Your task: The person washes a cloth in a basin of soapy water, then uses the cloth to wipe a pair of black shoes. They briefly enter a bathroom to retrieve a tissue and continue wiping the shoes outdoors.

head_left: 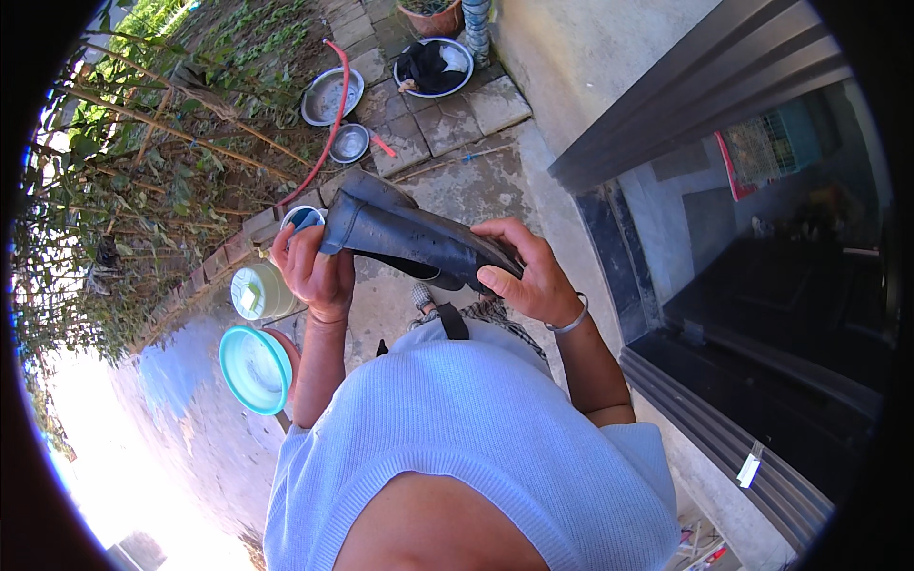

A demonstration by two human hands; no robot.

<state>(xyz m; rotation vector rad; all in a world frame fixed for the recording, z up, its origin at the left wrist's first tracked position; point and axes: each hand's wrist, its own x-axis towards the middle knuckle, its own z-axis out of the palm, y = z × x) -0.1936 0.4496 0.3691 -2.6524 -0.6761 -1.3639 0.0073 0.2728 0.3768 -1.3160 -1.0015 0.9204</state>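
A long black boot [409, 233] with dusty specks is held in front of my chest, lying nearly sideways and slanting down to the right. My left hand [314, 266] is closed on its left end, with the fingers bent. Around its right end, my right hand [533, 276] grips with the thumb in front and the fingers over the top. A bracelet circles my right wrist. Just past my left fingers shows a white-rimmed round container [303, 219] with blue inside, partly hidden by the hand. The boot's underside is mostly out of sight.
To the left stand a pale green bucket [271, 291] and a turquoise basin [283, 371]. Ahead, metal basins [350, 143] and a red hose [337, 119] lie beside plants. A white basin [441, 93] holds dark cloth. A dark-framed doorway [614, 247] is at the right.
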